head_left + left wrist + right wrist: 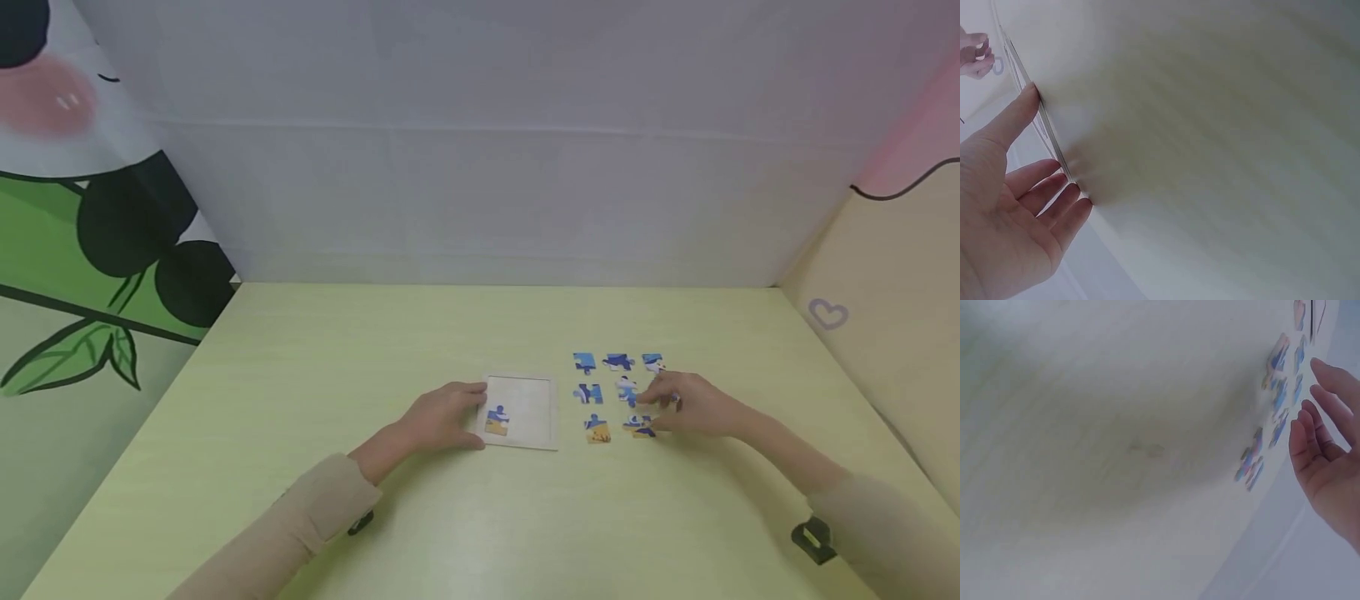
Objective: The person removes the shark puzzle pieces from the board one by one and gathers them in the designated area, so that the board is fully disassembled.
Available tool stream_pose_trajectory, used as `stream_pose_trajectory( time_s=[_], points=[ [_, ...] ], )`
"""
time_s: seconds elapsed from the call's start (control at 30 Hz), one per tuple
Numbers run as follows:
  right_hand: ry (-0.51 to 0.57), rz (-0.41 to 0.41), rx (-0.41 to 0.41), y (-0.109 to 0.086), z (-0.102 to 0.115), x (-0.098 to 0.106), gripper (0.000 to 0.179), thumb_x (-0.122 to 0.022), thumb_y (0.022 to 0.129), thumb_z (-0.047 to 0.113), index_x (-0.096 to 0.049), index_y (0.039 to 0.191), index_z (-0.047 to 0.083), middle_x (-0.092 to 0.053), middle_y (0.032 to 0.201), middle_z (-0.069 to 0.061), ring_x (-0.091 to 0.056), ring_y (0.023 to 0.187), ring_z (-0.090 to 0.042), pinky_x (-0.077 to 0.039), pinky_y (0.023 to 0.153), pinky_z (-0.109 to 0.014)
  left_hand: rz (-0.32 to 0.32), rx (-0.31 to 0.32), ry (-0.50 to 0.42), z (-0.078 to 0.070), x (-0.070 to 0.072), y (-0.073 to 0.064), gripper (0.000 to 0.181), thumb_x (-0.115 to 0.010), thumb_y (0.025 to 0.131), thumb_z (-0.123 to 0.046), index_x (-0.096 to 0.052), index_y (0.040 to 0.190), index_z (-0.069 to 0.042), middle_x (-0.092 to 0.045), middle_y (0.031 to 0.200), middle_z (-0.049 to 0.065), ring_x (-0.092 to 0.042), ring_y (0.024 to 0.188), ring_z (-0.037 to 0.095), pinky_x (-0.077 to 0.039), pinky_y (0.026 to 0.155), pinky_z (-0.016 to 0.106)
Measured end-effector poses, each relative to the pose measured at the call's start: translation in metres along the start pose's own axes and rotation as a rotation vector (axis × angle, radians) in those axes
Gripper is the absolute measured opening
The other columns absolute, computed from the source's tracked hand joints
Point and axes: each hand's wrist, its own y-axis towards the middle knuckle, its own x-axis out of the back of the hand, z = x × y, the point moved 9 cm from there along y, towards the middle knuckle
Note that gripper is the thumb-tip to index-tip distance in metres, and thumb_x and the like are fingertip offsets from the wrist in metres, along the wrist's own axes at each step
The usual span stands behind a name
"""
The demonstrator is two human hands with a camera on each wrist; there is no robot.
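Observation:
A square puzzle tray (534, 417) with a pale rim lies flat on the table. One jigsaw piece in blue, white and yellow (497, 422) sits in its lower left corner. My left hand (442, 417) touches the tray's left edge with thumb and fingertips, thumb nearest me; the left wrist view shows the fingers (1069, 215) fairly straight against that edge. Over the right side of the loose pieces hovers my right hand (693, 404), thumb and fingers apart with nothing between them. Its fingertips are close to a blue-and-white piece (626, 388) and a blue-and-yellow piece (639, 427).
Several loose jigsaw pieces lie in rough rows right of the tray, among them a blue one (583, 362) at the back and a yellow-bottomed one (597, 430) in front. The hand partly covers one piece. A pale wall (495, 200) rises behind the table (337, 350).

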Motion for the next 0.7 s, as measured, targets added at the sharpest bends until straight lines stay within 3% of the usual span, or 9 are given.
stream_pose_trajectory(
  time_s=[0.2,0.5,0.7],
  points=[
    [0.036,-0.002,0.049,0.033,0.036,-0.015,0.028,-0.069,0.078,0.012,-0.066,0.104,0.000,-0.064,0.092,-0.004,-0.053,0.076,-0.012,-0.047,0.060,-0.022,-0.015,-0.007,0.024,0.002,-0.001,0.002,0.069,-0.077,0.071,-0.034,-0.052,0.125,0.001,-0.044,0.137,0.011,-0.041,0.124,0.029,-0.038,0.100,0.040],
    [0.095,0.076,-0.022,0.089,0.082,-0.065,0.033,-0.072,0.077,0.013,-0.065,0.108,0.003,-0.063,0.094,0.001,-0.052,0.075,-0.010,-0.047,0.064,-0.021,-0.007,0.015,0.030,0.005,-0.002,0.003,0.072,-0.076,0.070,-0.037,-0.051,0.127,-0.001,-0.042,0.138,0.011,-0.039,0.125,0.028,-0.036,0.101,0.041],
    [0.143,0.090,-0.088,0.107,0.088,-0.086,0.039,-0.076,0.072,0.016,-0.065,0.108,0.006,-0.059,0.087,0.004,-0.050,0.072,-0.012,-0.045,0.064,-0.023,-0.013,-0.014,0.012,0.003,0.001,0.003,0.072,-0.076,0.070,-0.037,-0.051,0.126,0.000,-0.042,0.137,0.015,-0.039,0.125,0.031,-0.038,0.100,0.043]
  ],
)
